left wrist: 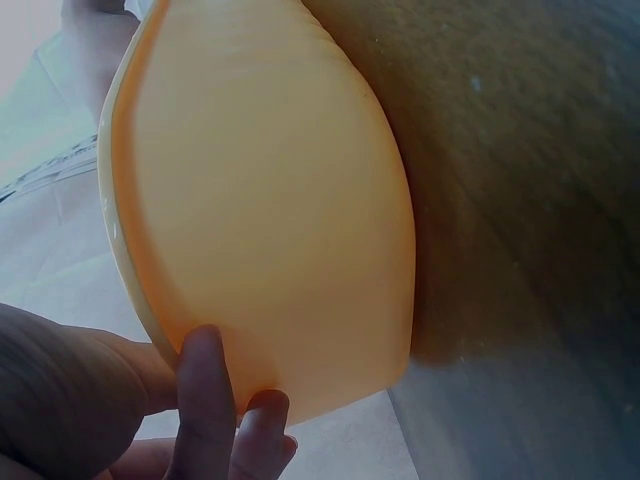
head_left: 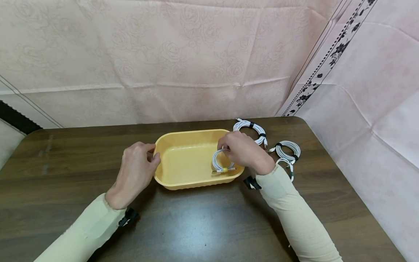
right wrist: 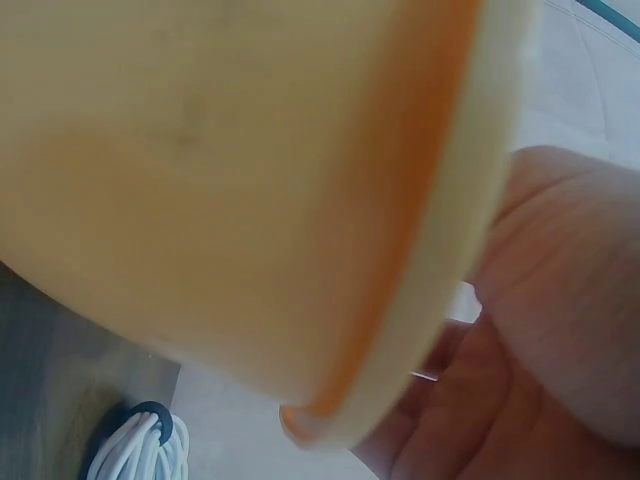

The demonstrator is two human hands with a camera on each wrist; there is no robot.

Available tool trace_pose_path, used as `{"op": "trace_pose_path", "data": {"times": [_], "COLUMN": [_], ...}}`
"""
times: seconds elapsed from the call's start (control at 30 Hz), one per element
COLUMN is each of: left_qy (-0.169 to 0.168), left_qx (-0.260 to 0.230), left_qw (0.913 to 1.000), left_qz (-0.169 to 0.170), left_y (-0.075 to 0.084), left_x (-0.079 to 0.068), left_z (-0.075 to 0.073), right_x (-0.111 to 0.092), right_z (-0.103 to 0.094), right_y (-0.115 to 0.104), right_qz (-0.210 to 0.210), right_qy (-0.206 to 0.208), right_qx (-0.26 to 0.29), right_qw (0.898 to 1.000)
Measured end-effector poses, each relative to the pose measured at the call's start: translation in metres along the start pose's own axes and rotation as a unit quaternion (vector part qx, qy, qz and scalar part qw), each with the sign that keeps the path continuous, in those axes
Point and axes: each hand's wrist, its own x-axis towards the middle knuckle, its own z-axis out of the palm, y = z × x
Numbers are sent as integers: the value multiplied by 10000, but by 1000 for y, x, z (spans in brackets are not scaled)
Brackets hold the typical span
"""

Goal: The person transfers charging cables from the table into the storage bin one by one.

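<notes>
A yellow plastic tray (head_left: 186,160) stands on the table. At its left end my left hand (head_left: 139,169) pinches the rim; the left wrist view shows fingers (left wrist: 205,390) against the outer wall. My right hand (head_left: 242,149) reaches over the tray's right end and holds a coiled white cable (head_left: 222,162), bound with a yellow tie, at the coil's upper edge. The coil hangs inside the tray's right part. From the right wrist, the tray wall (right wrist: 200,200) fills most of the view, and it hides the held cable and most of the fingertips.
Behind the right hand lies a white cable coil (head_left: 258,130) with black ties. Farther right is another white coil (head_left: 292,148), with a smaller white cable loop (head_left: 288,163) just in front, partly covered by the sleeve. A pale patterned cloth (head_left: 176,72) hangs behind the brown table (head_left: 82,163).
</notes>
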Motion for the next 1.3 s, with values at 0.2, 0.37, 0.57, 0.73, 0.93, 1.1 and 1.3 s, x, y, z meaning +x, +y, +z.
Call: {"op": "trace_pose_path", "data": {"times": [0.2,0.37,0.57,0.73,0.93,1.1,1.3], "left_qy": [-18,-14,42,88,150,175,138], "left_qx": [7,-18,16,69,97,90,112], "left_qw": [10000,10000,10000,9999,9998,9998,9998], "left_qz": [-15,-35,16,47,74,88,47], "left_y": [1,0,0,1,0,0,1], "left_x": [0,-1,-1,0,0,0,0], "left_z": [0,0,1,1,2,2,2], "right_x": [0,0,1,1,2,2,1], "right_z": [0,1,2,5,7,8,10], "right_y": [-1,-3,-3,-2,-4,-6,-7], "right_qz": [45,91,141,81,-85,-3,75], "right_qy": [-82,-226,-277,-360,-396,-446,-436], "right_qx": [-12,-18,-86,-5,-20,-137,-332], "right_qw": [10000,9997,9995,9993,9992,9989,9985]}}
